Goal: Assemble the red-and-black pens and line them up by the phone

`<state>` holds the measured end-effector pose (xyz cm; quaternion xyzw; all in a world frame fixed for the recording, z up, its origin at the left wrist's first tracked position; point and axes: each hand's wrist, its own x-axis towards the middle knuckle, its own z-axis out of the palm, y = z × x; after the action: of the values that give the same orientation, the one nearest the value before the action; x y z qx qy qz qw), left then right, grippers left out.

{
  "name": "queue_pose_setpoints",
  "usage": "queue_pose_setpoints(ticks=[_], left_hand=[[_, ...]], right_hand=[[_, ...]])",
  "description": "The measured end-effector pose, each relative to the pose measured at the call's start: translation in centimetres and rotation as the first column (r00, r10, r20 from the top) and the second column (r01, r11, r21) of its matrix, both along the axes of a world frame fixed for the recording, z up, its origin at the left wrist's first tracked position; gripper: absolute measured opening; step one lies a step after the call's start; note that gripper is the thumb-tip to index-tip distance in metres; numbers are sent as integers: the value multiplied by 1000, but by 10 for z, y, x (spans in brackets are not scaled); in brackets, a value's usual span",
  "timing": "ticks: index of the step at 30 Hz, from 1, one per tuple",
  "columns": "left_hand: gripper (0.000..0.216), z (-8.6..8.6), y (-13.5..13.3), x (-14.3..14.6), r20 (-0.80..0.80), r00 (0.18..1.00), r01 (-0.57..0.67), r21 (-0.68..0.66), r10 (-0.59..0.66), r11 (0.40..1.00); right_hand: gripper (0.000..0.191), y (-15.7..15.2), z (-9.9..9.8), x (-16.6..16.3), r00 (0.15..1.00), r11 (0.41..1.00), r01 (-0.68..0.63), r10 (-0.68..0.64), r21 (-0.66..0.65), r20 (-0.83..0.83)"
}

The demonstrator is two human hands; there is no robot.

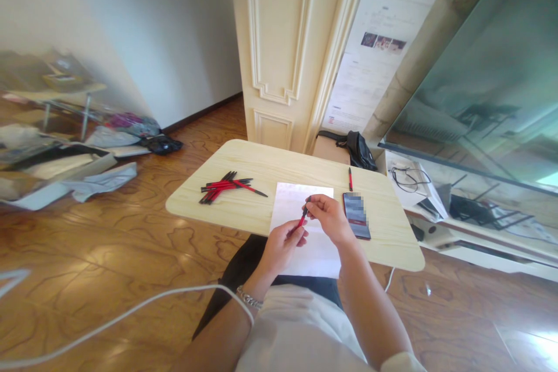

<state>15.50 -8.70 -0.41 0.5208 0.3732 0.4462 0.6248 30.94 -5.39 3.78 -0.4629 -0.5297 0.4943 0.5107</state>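
My left hand (282, 242) and my right hand (330, 216) are both closed on one red and black pen (304, 216), held just above a white sheet of paper (300, 197). The left hand grips the pen's lower red part and the right hand pinches its black upper end. A pile of several red and black pens (226, 186) lies on the left part of the small light wooden table (244, 157). One single red pen (350, 178) lies at the table's far right side. A dark phone (356, 214) lies flat right of the paper, beside my right wrist.
A white cable (131, 311) runs across my left forearm over the wooden floor. Clothes and bags (126, 131) lie on the floor at left. A black bag (360, 150) sits behind the table by a cream door. A low white shelf with cables (457, 209) stands at right.
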Motion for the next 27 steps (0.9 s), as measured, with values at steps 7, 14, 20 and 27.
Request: queue_pose_setpoints(ticks=[7,14,20,27], left_hand=[[34,11,-4,-2,318,936,228,-233,-148,945],[35,9,-3,3,75,997,-13,-186,27,982],[26,-2,-3,8,-122,963,-241,0,239,971],[33,-3,-2,6,-9,997,-71,-104,70,992]], right_hand=[[25,-8,3,3,996,997,-80,80,4,-29],[26,-9,-8,-7,994,994,102,-104,42,42],[28,-7,-21,-15,965,983,166,-178,72,194],[32,-11,-25,-12,961,974,228,-226,6,156]])
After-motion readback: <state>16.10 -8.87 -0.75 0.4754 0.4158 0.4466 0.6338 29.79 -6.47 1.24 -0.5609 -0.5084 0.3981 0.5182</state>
